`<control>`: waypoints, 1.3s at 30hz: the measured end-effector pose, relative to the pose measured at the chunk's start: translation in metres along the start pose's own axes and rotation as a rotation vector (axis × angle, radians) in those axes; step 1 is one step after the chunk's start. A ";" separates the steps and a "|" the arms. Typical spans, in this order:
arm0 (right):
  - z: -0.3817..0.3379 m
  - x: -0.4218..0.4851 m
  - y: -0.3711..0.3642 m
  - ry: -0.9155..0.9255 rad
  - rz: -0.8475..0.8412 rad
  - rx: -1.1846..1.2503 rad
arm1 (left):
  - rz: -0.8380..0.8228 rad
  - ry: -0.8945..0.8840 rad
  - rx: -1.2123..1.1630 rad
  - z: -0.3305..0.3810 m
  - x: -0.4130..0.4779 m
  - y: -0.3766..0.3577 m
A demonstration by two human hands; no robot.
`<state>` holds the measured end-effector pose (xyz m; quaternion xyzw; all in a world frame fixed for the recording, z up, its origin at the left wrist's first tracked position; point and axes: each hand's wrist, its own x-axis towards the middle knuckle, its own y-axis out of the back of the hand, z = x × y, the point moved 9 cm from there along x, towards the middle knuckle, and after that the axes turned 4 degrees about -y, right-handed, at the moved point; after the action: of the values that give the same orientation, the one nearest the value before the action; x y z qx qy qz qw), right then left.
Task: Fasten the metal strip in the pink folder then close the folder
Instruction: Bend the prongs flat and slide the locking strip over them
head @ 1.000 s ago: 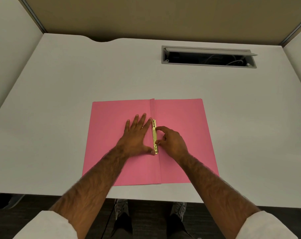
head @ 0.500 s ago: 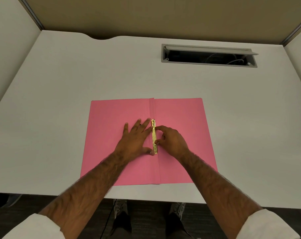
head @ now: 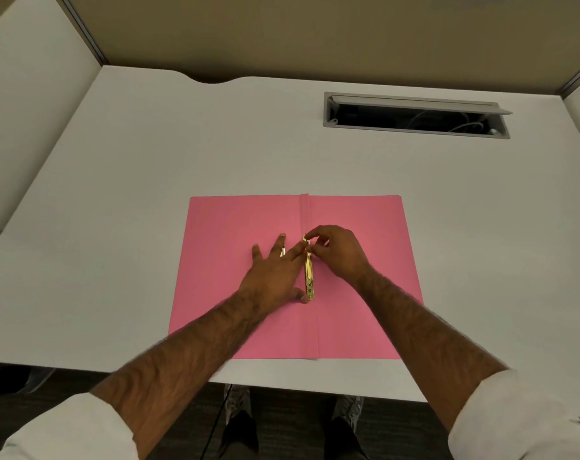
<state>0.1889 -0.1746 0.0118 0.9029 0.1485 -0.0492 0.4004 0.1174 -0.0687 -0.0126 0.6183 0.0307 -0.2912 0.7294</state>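
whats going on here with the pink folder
A person is fastening the metal strip along the crease of an open pink folder that lies flat on a white desk. The left hand is spread flat on the folder's left half, beside the strip. The right hand pinches at the strip's far end with its fingertips. The folder is not yet closed.

Folder [head: 355,227] open on desk [head: 149,194] — metal strip [head: 309,277] along spine; cable slot [head: 414,116] behind, right.
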 end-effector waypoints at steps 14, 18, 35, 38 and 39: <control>0.013 0.030 0.006 -0.132 0.020 0.067 | -0.035 0.006 0.066 0.006 0.003 0.003; 0.010 0.032 0.004 -0.121 0.003 0.025 | -0.020 -0.017 0.095 0.008 0.005 0.003; -0.008 0.043 -0.006 0.080 -0.145 -0.144 | -0.031 -0.028 0.176 0.011 0.010 0.002; -0.006 0.049 -0.009 0.042 -0.154 -0.152 | -0.035 -0.024 0.147 0.010 0.009 -0.001; -0.005 0.051 -0.009 0.026 -0.157 -0.152 | -0.031 -0.023 0.141 0.009 0.009 -0.002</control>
<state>0.2346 -0.1532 -0.0020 0.8561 0.2271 -0.0574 0.4606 0.1214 -0.0810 -0.0156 0.6642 0.0115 -0.3111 0.6797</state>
